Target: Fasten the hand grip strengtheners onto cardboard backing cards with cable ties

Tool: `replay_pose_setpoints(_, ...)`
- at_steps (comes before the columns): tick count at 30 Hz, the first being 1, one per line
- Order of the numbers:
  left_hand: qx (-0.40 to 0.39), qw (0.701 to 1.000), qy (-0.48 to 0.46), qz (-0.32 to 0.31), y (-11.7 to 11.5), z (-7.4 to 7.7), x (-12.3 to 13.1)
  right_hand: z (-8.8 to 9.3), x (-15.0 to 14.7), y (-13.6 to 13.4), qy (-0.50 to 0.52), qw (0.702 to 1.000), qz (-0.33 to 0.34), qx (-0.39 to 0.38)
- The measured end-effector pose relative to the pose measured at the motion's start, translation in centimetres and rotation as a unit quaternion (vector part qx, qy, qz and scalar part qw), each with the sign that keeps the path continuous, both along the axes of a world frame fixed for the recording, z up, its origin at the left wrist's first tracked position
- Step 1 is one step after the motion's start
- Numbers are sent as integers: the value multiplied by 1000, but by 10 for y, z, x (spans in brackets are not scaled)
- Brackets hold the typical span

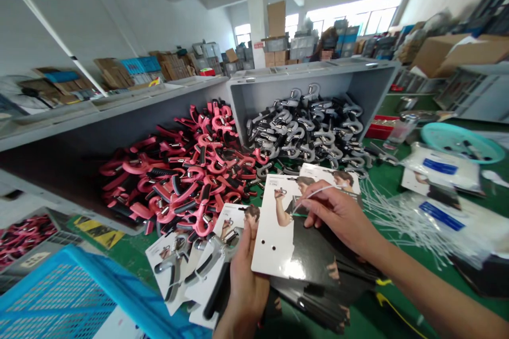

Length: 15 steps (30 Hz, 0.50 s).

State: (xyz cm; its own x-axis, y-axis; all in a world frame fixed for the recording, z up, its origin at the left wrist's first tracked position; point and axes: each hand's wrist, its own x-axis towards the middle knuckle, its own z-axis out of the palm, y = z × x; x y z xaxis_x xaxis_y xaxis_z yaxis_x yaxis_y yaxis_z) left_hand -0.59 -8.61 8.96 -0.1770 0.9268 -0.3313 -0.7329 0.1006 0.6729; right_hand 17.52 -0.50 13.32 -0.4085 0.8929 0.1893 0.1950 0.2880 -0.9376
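In my right hand [338, 214], thumb and fingers pinch a thin white cable tie [318, 190] over a printed backing card [274, 238]. The card is white and black, with two small holes at its lower left. My left hand [246, 275] is closed at the card's lower left edge, its fingers partly hidden. Left of that hand, grey and black hand grip strengtheners [209, 259] lie on similar cards. Beneath the held card is a fanned stack of dark cards [318, 302]. Another printed card [350, 177] shows behind my right hand.
Red grip strengtheners [170, 169] spill from a tipped grey crate [79, 122]; grey ones [302, 127] fill another [310, 71]. Loose cable ties [409, 222], plastic packs [441, 169] and a turquoise tray [461, 140] lie right. A blue basket [79, 286] stands lower left. Another person is in the background.
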Motion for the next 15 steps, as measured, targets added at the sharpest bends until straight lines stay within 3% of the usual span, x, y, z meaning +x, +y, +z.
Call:
replay_pose_setpoints(8, -7, 994, 104, -4, -8, 26, -4, 6, -2, 0, -20, 999, 17, 28)
replay_pose_setpoints(15, 1, 991, 130, -16, -10, 38, -4, 11, 1, -14, 28, 997, -55, 52)
